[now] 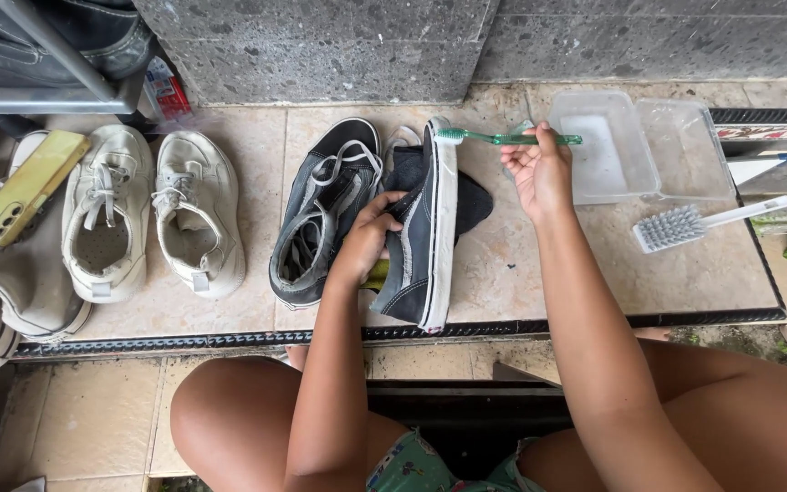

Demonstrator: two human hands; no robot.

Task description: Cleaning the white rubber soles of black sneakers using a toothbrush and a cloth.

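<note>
My left hand (368, 239) grips a dark grey sneaker (425, 239) by its opening, holding it on its side with the white sole rim turned right. My right hand (539, 171) holds a green toothbrush (514, 138) by the handle, its bristle head resting on the toe end of that sole rim. The matching dark sneaker (321, 214) with grey laces lies flat just left of my left hand. A dark cloth (474, 205) shows beneath the held shoe.
A pair of white sneakers (152, 211) lies to the left, beside a yellow phone (25, 187) on more shoes. A clear plastic tub (608, 146) and a white scrub brush (685, 226) sit to the right. A stone wall (321, 46) runs behind the tiled ledge.
</note>
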